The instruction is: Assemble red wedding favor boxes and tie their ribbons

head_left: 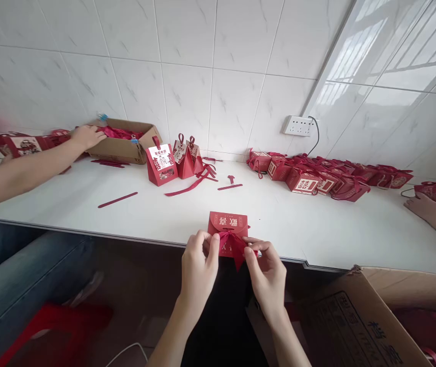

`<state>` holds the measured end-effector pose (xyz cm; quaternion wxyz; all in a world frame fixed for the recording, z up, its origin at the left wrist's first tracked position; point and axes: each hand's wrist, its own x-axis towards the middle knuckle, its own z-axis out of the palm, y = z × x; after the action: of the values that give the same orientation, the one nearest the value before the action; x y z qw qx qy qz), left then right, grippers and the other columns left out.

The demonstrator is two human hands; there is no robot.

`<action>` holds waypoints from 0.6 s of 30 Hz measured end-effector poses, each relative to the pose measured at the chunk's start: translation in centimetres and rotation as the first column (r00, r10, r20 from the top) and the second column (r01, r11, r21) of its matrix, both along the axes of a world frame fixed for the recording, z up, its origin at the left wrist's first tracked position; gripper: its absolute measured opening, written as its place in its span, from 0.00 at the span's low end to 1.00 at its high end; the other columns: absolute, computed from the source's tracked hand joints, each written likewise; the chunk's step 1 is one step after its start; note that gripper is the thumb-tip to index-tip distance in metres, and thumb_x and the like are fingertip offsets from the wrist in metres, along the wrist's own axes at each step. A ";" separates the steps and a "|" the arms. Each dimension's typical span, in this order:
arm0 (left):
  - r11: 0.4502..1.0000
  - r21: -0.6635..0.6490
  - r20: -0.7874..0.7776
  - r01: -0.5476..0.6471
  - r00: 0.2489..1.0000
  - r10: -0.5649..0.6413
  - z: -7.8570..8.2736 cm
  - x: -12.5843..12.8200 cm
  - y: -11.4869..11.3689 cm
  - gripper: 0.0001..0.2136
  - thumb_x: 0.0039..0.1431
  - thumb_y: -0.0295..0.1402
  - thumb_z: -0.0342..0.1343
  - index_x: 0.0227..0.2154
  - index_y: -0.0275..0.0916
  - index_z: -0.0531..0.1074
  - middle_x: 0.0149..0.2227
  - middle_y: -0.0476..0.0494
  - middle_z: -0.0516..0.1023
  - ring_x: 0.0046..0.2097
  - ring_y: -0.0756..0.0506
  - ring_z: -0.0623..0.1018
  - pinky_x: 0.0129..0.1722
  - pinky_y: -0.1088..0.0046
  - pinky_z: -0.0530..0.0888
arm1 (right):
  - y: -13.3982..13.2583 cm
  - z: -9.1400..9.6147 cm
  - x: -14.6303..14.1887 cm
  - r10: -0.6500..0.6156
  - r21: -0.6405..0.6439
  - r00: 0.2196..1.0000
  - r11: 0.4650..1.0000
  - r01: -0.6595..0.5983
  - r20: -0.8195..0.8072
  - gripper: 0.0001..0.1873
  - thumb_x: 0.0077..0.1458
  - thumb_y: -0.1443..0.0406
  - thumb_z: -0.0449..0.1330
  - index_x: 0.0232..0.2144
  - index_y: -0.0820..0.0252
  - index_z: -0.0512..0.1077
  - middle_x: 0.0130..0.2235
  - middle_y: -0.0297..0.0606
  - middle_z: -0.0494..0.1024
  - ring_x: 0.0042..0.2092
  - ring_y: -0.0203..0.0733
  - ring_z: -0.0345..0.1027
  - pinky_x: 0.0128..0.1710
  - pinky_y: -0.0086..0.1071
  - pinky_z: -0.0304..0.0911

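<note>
A small red gift box (218,220) with gold characters sits at the table's front edge, its lettering upside down to me. A dark red satin ribbon (238,250) is gathered in a bow at the middle of its front, one tail hanging down over the edge. My left hand (198,270) pinches the ribbon's left side between thumb and fingers, against the box. On the other side, my right hand (267,278) has its thumb and fingers closed on the ribbon's right part. The fingers partly hide the lower half of the box.
One co-worker's hand (88,137) is at a carton (141,150) of red ribbons; another person's hand (428,208) holds a red box at far right. Several ribboned boxes (304,182) line the wall. Three triangular boxes (161,165) and loose strips (117,200) lie nearby. A large carton (355,316) stands lower right.
</note>
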<state>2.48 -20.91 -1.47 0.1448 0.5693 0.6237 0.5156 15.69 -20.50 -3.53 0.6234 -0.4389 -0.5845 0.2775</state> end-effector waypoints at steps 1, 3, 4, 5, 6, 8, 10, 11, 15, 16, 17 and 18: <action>1.000 0.011 0.032 -0.011 0.999 0.010 -0.3 0.1 -0.1 0.14 0.62 0.40 0.46 0.23 0.40 0.61 0.23 0.51 0.69 0.25 0.50 0.70 0.26 0.76 0.66 | 0.0 0.3 0.2 0.022 -0.046 0.999 0.999 -0.024 -0.033 0.07 0.56 0.62 0.58 0.28 0.58 0.67 0.37 0.40 0.77 0.38 0.39 0.73 0.35 0.29 0.68; 0.999 0.041 0.082 -0.026 0.996 0.023 -0.7 0.3 -0.2 0.14 0.62 0.39 0.46 0.23 0.40 0.61 0.22 0.51 0.68 0.25 0.51 0.69 0.27 0.77 0.65 | 0.2 0.9 0.8 0.058 -0.121 0.995 0.990 -0.067 -0.078 0.10 0.55 0.59 0.59 0.27 0.59 0.67 0.32 0.37 0.76 0.32 0.35 0.70 0.30 0.26 0.66; 0.998 0.053 0.102 -0.027 0.995 0.021 -0.9 0.4 -0.2 0.14 0.62 0.39 0.46 0.23 0.40 0.61 0.22 0.51 0.68 0.25 0.51 0.69 0.27 0.77 0.65 | 0.3 1.2 1.0 0.071 -0.149 0.994 0.985 -0.083 -0.085 0.11 0.54 0.58 0.59 0.27 0.59 0.67 0.29 0.35 0.75 0.29 0.33 0.68 0.28 0.25 0.64; 0.998 0.061 0.122 -0.024 0.992 0.016 -1.0 0.4 -0.2 0.14 0.62 0.39 0.46 0.23 0.40 0.60 0.22 0.52 0.67 0.24 0.52 0.68 0.26 0.77 0.65 | 0.5 1.5 1.3 0.081 -0.174 0.993 0.980 -0.095 -0.086 0.13 0.54 0.57 0.60 0.26 0.59 0.67 0.26 0.33 0.73 0.27 0.32 0.65 0.26 0.24 0.62; 0.998 0.066 0.142 -0.018 0.990 0.009 -1.0 0.5 -0.1 0.14 0.62 0.39 0.46 0.23 0.40 0.60 0.21 0.52 0.66 0.24 0.52 0.67 0.25 0.78 0.64 | 0.7 1.8 1.5 0.089 -0.198 0.992 0.975 -0.104 -0.084 0.14 0.53 0.56 0.60 0.25 0.59 0.67 0.25 0.32 0.71 0.26 0.32 0.63 0.25 0.24 0.61; 0.997 0.073 0.184 -0.008 0.983 -0.005 -1.2 0.5 0.1 0.14 0.62 0.40 0.47 0.22 0.40 0.59 0.20 0.53 0.64 0.22 0.52 0.66 0.24 0.78 0.63 | 1.3 2.2 1.8 0.105 -0.244 0.991 0.962 -0.124 -0.087 0.15 0.52 0.54 0.60 0.25 0.59 0.66 0.24 0.31 0.69 0.26 0.32 0.63 0.25 0.24 0.60; 0.996 0.090 0.221 -0.009 0.975 -0.011 -1.4 0.6 0.4 0.14 0.61 0.40 0.47 0.22 0.40 0.59 0.19 0.54 0.62 0.21 0.52 0.64 0.23 0.78 0.62 | 1.9 2.6 2.1 0.124 -0.288 0.988 0.947 -0.145 -0.089 0.17 0.51 0.52 0.61 0.25 0.60 0.66 0.23 0.31 0.70 0.27 0.33 0.64 0.27 0.25 0.62; 0.995 0.102 0.235 -0.018 0.972 -0.007 -1.5 0.7 0.6 0.14 0.61 0.40 0.47 0.22 0.40 0.58 0.18 0.54 0.61 0.21 0.53 0.63 0.23 0.78 0.62 | 2.2 2.7 2.2 0.135 -0.305 0.987 0.940 -0.155 -0.087 0.18 0.50 0.51 0.61 0.24 0.60 0.66 0.23 0.31 0.71 0.27 0.33 0.65 0.28 0.25 0.63; 0.991 0.121 0.257 -0.057 0.966 0.024 -1.9 0.9 0.6 0.13 0.61 0.39 0.47 0.22 0.40 0.59 0.19 0.54 0.61 0.22 0.52 0.63 0.25 0.77 0.62 | 2.8 2.7 2.7 0.136 -0.328 0.987 0.932 -0.156 -0.082 0.21 0.44 0.48 0.63 0.22 0.60 0.68 0.22 0.34 0.73 0.27 0.36 0.69 0.30 0.27 0.67; 0.993 0.113 0.257 -0.047 0.966 0.017 -1.8 0.9 0.5 0.13 0.61 0.39 0.46 0.23 0.40 0.60 0.19 0.53 0.62 0.23 0.52 0.64 0.26 0.77 0.63 | 2.9 2.6 2.9 0.131 -0.331 0.989 0.932 -0.147 -0.071 0.22 0.42 0.47 0.64 0.22 0.61 0.69 0.23 0.35 0.74 0.28 0.37 0.70 0.30 0.27 0.68; 0.996 0.094 0.259 -0.012 0.966 -0.013 -1.7 0.8 0.4 0.13 0.61 0.38 0.47 0.23 0.40 0.60 0.20 0.52 0.63 0.24 0.52 0.65 0.26 0.77 0.63 | 3.0 2.3 3.1 0.105 -0.338 0.993 0.934 -0.115 -0.048 0.23 0.40 0.47 0.64 0.22 0.61 0.70 0.23 0.36 0.76 0.28 0.39 0.72 0.29 0.27 0.69; 0.997 0.070 0.259 0.031 0.965 -0.049 -1.6 0.6 0.4 0.12 0.60 0.38 0.47 0.23 0.40 0.60 0.20 0.52 0.64 0.24 0.52 0.65 0.27 0.77 0.63 | 3.2 2.0 3.3 0.082 -0.347 0.997 0.934 -0.079 -0.007 0.23 0.40 0.46 0.63 0.22 0.61 0.72 0.24 0.38 0.77 0.28 0.40 0.73 0.29 0.26 0.69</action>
<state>3.12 -20.56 -3.03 0.2172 0.5135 0.5704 0.6031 19.04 -17.28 -1.56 0.5222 -0.5187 -0.5462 0.3999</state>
